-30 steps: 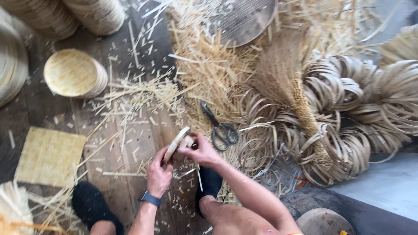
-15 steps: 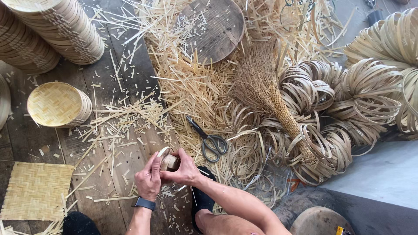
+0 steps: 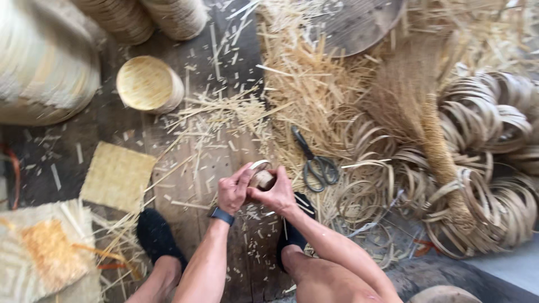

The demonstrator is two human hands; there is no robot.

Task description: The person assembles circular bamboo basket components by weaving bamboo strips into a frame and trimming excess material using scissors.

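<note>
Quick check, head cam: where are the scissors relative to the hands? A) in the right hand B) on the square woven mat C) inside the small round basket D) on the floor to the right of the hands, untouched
D: the scissors lie on the floor among straw scraps, apart from the right hand and the left hand, which together hold a curled bamboo strip.

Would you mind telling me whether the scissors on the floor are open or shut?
Shut. The scissors lie flat among the straw, blades together in one dark line and the two handle loops side by side, right of the hands.
</note>
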